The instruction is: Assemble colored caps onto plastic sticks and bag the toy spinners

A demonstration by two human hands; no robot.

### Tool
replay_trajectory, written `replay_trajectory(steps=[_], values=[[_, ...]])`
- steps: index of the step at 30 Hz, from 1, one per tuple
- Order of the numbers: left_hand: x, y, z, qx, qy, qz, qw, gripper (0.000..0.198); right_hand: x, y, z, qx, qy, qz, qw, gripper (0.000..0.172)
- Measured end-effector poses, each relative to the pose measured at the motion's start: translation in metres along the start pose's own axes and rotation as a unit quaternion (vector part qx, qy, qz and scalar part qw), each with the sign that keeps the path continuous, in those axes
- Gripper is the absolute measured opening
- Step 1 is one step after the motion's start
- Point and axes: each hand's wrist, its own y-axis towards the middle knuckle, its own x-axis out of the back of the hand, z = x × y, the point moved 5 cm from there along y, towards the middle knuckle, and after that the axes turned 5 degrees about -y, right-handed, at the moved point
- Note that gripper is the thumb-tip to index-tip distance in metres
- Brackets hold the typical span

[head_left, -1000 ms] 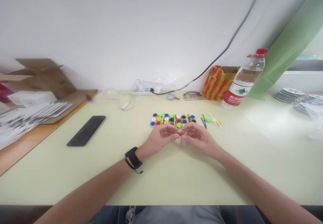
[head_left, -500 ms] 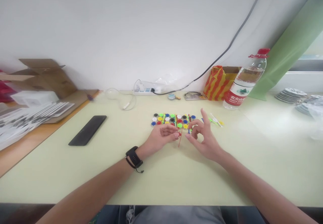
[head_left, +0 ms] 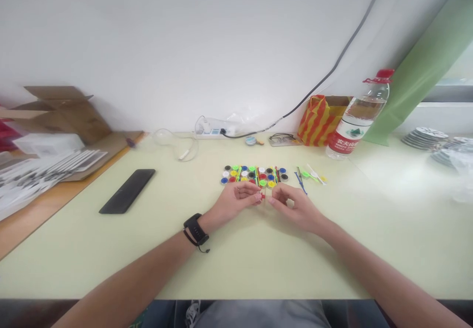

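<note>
Left forearm (head_left: 148,266) and right forearm (head_left: 369,261) bare, angled in toward each other from the lower corners. Left hand (head_left: 236,201) has thumb and forefinger in a pinch, other fingers loosely bent. Right hand (head_left: 295,209) faces it just beside, fingers curled, thumb pointing left; can't tell if its fingertips meet.

Pinches a small red piece (head_left: 262,196) in the left hand (head_left: 236,200), holds the right hand (head_left: 296,208) just beside it, near coloured discs (head_left: 262,176) on the bench (head_left: 258,264).
</note>
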Motion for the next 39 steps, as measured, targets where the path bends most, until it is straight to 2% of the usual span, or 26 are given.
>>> replay_trajectory(steps=[2, 6, 17, 19, 23, 24, 25, 27, 28, 30, 32, 37, 39], values=[[0.000, 0.000, 0.000, -0.001, 0.000, 0.004, 1.000, 0.036, -0.001, 0.000, 0.000, -0.003, 0.015, -0.001, 1.000, 0.015], [0.000, 0.000, 0.000, -0.002, 0.001, 0.000, 1.000, 0.036, -0.003, -0.001, -0.002, -0.009, 0.026, 0.004, 1.000, 0.010], [-0.001, 0.000, -0.003, -0.002, -0.006, -0.005, 1.000, 0.037, -0.004, -0.002, -0.003, -0.006, 0.043, 0.024, 0.999, 0.029], [0.000, 0.000, -0.002, -0.001, -0.008, -0.009, 1.000, 0.038, -0.004, -0.003, -0.003, -0.014, 0.053, 0.016, 0.998, 0.040], [0.001, 0.000, 0.000, 0.002, -0.010, -0.015, 1.000, 0.037, -0.002, -0.003, -0.005, -0.054, 0.118, -0.012, 0.992, 0.076], [0.001, 0.000, 0.000, 0.001, -0.010, -0.015, 1.000, 0.037, -0.001, -0.002, -0.005, -0.066, 0.147, -0.023, 0.987, 0.075], [0.001, 0.000, 0.000, 0.001, -0.009, -0.015, 1.000, 0.036, 0.001, -0.002, -0.006, -0.079, 0.179, -0.031, 0.980, 0.067], [0.001, 0.000, -0.001, -0.001, -0.005, -0.016, 1.000, 0.035, 0.003, -0.001, -0.005, -0.097, 0.244, 0.001, 0.965, 0.028], [0.001, 0.000, -0.001, -0.002, -0.002, -0.017, 1.000, 0.035, 0.003, -0.001, -0.003, -0.099, 0.270, 0.036, 0.957, 0.028], [0.001, 0.001, -0.002, -0.004, 0.005, -0.018, 1.000, 0.034, 0.002, -0.002, 0.001, -0.089, 0.292, 0.109, 0.946, 0.059], [0.001, 0.000, -0.002, -0.004, 0.009, -0.017, 1.000, 0.034, 0.004, -0.003, 0.003, -0.083, 0.288, 0.128, 0.945, 0.065], [0.000, 0.000, -0.003, -0.003, 0.003, -0.016, 1.000, 0.037, 0.006, 0.001, -0.002, -0.128, 0.296, 0.039, 0.946, 0.039], [-0.001, 0.000, -0.003, -0.002, 0.004, -0.015, 1.000, 0.037, 0.005, 0.002, -0.003, -0.148, 0.282, 0.011, 0.948, 0.034]])
